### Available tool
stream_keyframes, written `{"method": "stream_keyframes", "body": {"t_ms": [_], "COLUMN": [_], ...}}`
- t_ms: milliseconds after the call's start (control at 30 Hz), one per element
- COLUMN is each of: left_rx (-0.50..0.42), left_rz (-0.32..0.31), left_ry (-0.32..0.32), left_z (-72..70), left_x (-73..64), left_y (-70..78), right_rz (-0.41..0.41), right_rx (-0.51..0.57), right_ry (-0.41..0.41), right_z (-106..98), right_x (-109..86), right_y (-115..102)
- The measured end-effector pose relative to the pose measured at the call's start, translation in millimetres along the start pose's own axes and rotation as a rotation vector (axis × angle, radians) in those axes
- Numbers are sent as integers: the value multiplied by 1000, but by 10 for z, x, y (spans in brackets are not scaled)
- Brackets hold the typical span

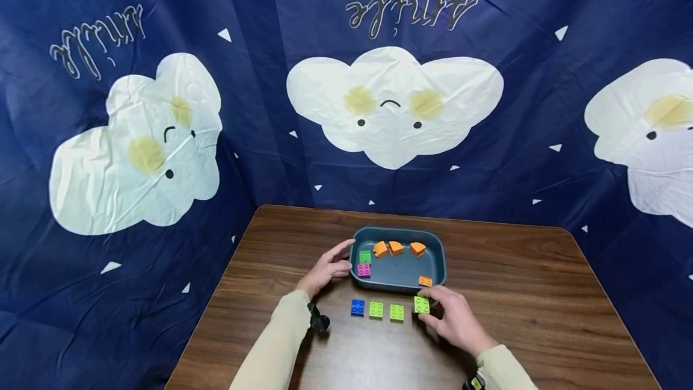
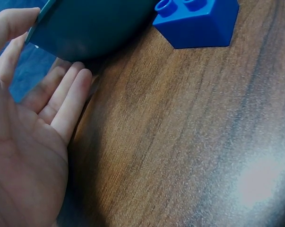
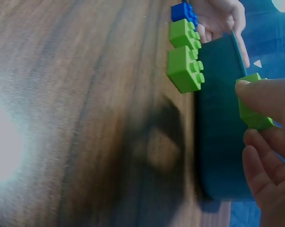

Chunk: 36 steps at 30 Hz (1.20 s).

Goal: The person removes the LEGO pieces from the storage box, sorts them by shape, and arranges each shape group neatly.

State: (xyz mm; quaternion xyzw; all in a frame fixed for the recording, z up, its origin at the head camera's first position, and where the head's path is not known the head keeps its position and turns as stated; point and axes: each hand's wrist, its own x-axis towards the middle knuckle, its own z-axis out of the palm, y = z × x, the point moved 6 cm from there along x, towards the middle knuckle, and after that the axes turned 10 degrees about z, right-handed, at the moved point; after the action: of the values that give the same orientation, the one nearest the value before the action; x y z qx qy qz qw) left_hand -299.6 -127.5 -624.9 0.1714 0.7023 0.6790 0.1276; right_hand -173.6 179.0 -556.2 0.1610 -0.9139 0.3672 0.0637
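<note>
My right hand [image 1: 455, 316] pinches a lime green toy building brick [image 1: 421, 304] between thumb and fingers. In the right wrist view this brick [image 3: 252, 106] is off the table, beside the bin's near wall. My left hand [image 1: 326, 266] touches the left end of the dark teal bin [image 1: 397, 287]. In the left wrist view one fingertip meets the bin's rim, while other fairly straight fingers [image 2: 72, 101] lie low by its base. A blue brick [image 1: 357, 307] and two lime green bricks, one left [image 1: 376, 310] and one right [image 1: 397, 313], stand in a row before the bin.
Inside the bin are a green brick [image 1: 365, 256], a magenta brick [image 1: 364, 271], an orange brick [image 1: 425, 281] and several curved orange pieces [image 1: 396, 248]. The wooden table [image 1: 514, 269] meets a dark blue curtain [image 1: 260, 107] with cloud prints on its far side.
</note>
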Motion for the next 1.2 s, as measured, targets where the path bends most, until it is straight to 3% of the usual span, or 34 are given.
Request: {"method": "stream_keyframes", "body": {"t_ms": [133,433,700,1200], "left_rx": [2,-4,0,-1], "left_rz": [-4,5,3,1], "left_ry": [2,3,3,-2], "left_z": [0,7,11,7], "left_x": [4,-1,-1,4], "left_y": [8,28,15,17], "right_rz": [-29,68,32,47], "right_rx": [-10,-7,-31,-67], "right_ry": [14,-65,-37,-84], "right_z": [48,188,258,351], "right_x": [-31,-69,-76,-51], "right_y": [19,188,256,263]}}
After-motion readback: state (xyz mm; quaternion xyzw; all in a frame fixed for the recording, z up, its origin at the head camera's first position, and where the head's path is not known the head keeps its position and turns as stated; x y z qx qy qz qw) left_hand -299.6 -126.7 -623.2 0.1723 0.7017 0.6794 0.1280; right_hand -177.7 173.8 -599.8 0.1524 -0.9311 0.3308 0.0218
